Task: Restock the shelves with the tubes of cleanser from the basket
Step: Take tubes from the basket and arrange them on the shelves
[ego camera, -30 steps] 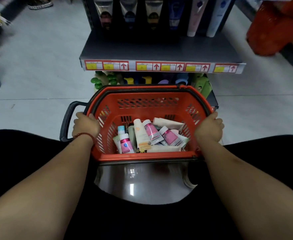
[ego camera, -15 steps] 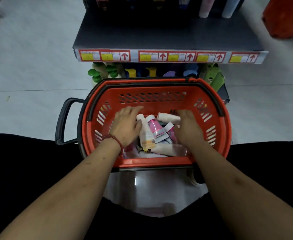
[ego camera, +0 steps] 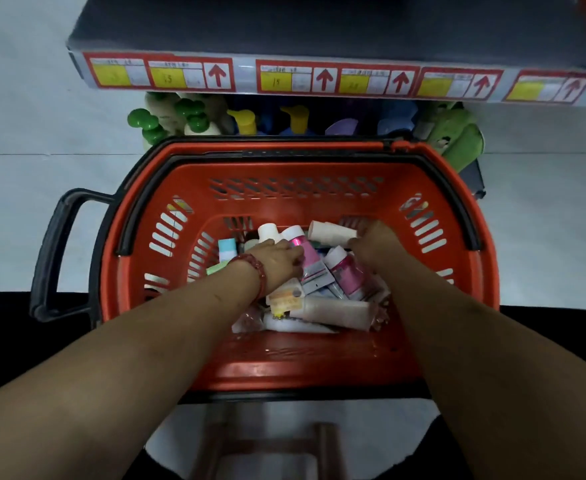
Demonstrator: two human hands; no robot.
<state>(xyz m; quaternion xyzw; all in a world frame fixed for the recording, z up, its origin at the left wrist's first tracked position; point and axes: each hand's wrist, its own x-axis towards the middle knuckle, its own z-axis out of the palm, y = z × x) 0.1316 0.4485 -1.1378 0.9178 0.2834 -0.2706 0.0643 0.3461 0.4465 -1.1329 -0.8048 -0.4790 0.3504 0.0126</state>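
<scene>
An orange basket (ego camera: 305, 370) stands in front of me with several cleanser tubes piled in its bottom. My left hand (ego camera: 277, 261), with a red bracelet at the wrist, lies over a white tube (ego camera: 284, 297) with an orange-yellow end, fingers curled round it. My right hand (ego camera: 376, 247) grips the crimped end of a cream tube (ego camera: 329, 233) that lies across the far side of the pile. Two pink-and-silver tubes (ego camera: 345, 271) lie between my hands. A dark shelf (ego camera: 319, 29) spans the top of the view.
Red and yellow price labels (ego camera: 322, 79) line the shelf's front edge. Pump bottles (ego camera: 194, 116) with green and yellow caps stand on the lower shelf behind the basket. The basket's black pull handle (ego camera: 52, 251) sticks out left. A stool (ego camera: 267, 445) sits below.
My hands left the basket's rim and went down into the pile. The left now holds the white tube and the right the cream tube. The view has moved closer to the shelf.
</scene>
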